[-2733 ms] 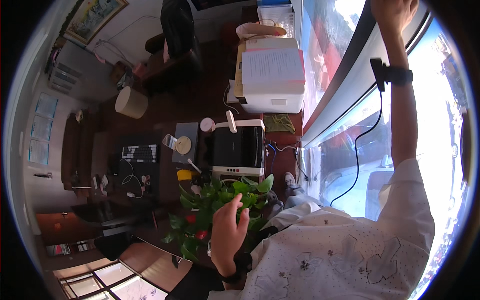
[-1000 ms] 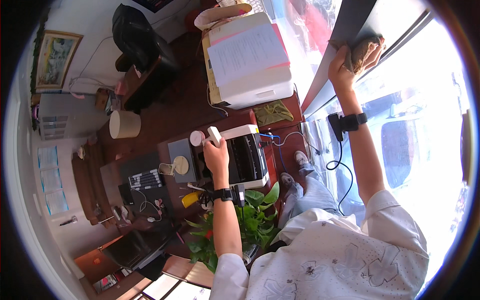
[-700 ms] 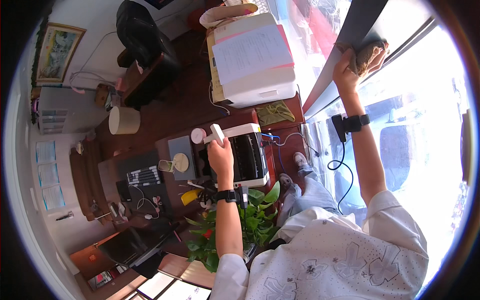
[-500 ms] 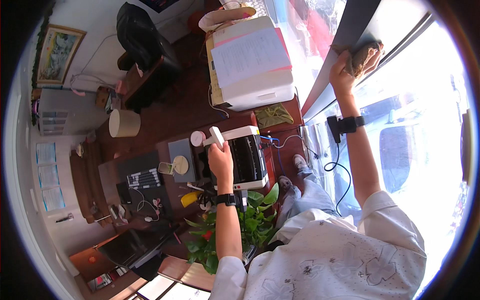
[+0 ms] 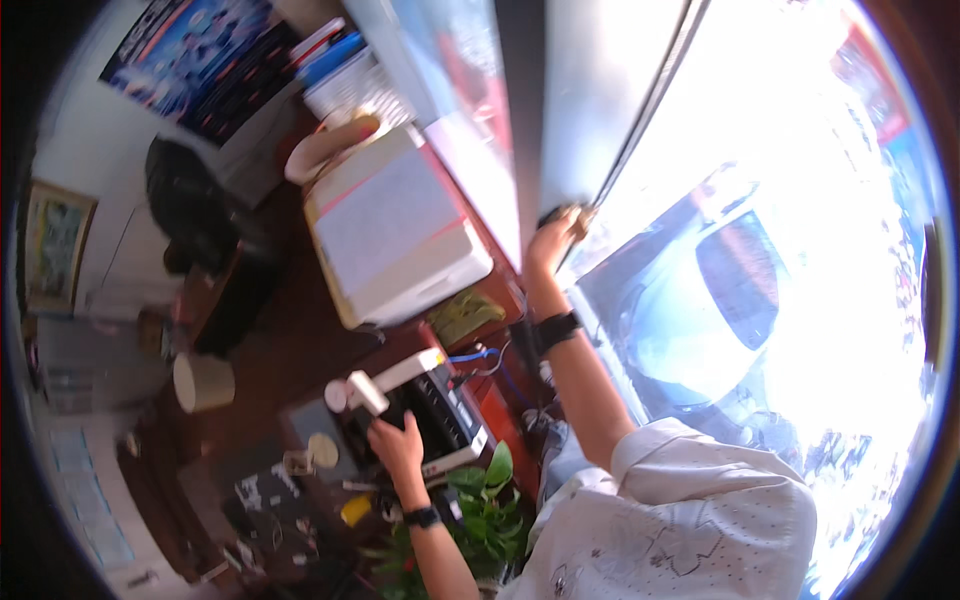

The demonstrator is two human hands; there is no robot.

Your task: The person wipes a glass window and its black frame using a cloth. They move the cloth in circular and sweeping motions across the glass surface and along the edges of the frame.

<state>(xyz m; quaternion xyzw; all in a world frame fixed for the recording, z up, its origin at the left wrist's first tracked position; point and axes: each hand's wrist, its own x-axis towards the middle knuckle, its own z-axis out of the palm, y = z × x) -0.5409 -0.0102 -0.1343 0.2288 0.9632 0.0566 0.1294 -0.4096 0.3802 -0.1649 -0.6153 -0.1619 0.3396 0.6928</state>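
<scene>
right hand (image 5: 550,246): fingers closed on a bunched brown cloth (image 5: 578,221)
cloth: in that hand, up against the window frame (image 5: 585,110)
left hand (image 5: 400,455): thumb and fingers apart, over the black-and-white machine (image 5: 443,412); contact unclear
leafy plant (image 5: 490,515): just beside the machine
white printer (image 5: 425,282): papers (image 5: 385,220) on top

Right hand (image 5: 550,243), with the brown cloth (image 5: 579,222), has gone from the upper right of the frame to upper centre, lower along the grey window post (image 5: 572,95). Left hand (image 5: 400,452), earlier closed at the white handle (image 5: 368,393), now has its thumb spread; contact unclear. View turned: blue poster (image 5: 200,65) entered upper left; white printer (image 5: 415,275) shifted left.
</scene>
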